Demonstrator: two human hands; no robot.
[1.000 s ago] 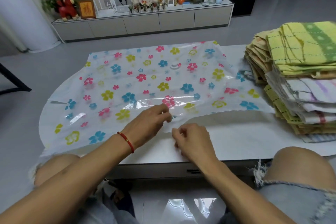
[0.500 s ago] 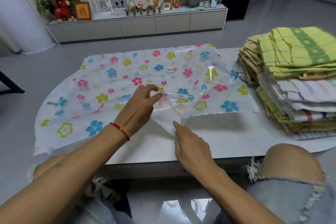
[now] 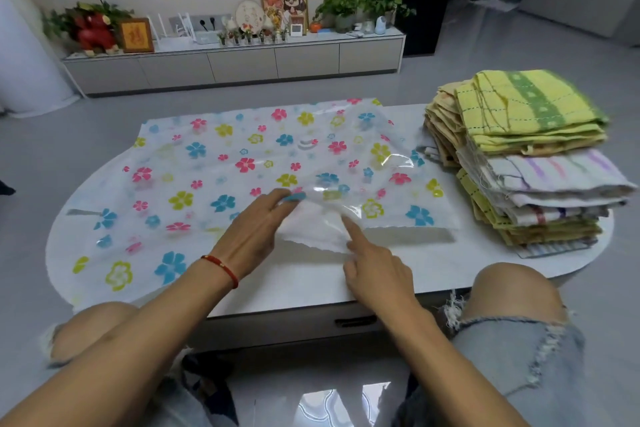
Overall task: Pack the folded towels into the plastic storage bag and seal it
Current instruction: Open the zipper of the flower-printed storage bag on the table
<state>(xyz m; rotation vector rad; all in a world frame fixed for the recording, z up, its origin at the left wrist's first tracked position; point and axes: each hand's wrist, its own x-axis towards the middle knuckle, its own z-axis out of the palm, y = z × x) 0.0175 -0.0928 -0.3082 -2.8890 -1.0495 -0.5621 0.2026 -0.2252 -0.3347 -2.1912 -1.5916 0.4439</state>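
A clear plastic storage bag (image 3: 239,163) printed with pink, blue and yellow flowers lies flat across the white table (image 3: 436,267). Its open mouth faces me near the front middle. My left hand (image 3: 256,225) has its fingertips tucked under the bag's upper layer and lifts that layer off the table. My right hand (image 3: 377,270) presses its index finger down on the bag's lower white flap, with the other fingers curled. A tall stack of folded towels (image 3: 526,156), yellow on top and striped below, stands on the table's right end, outside the bag.
My knees (image 3: 512,291) sit against the table's front edge. A drawer handle (image 3: 353,321) shows under the tabletop. A low cabinet (image 3: 242,62) with plants and ornaments stands across the grey floor.
My hands went from pinching the bag's front edge together to parting its layers. The left hand slid forward under the top sheet and raised it. The right hand stayed on the lower flap.
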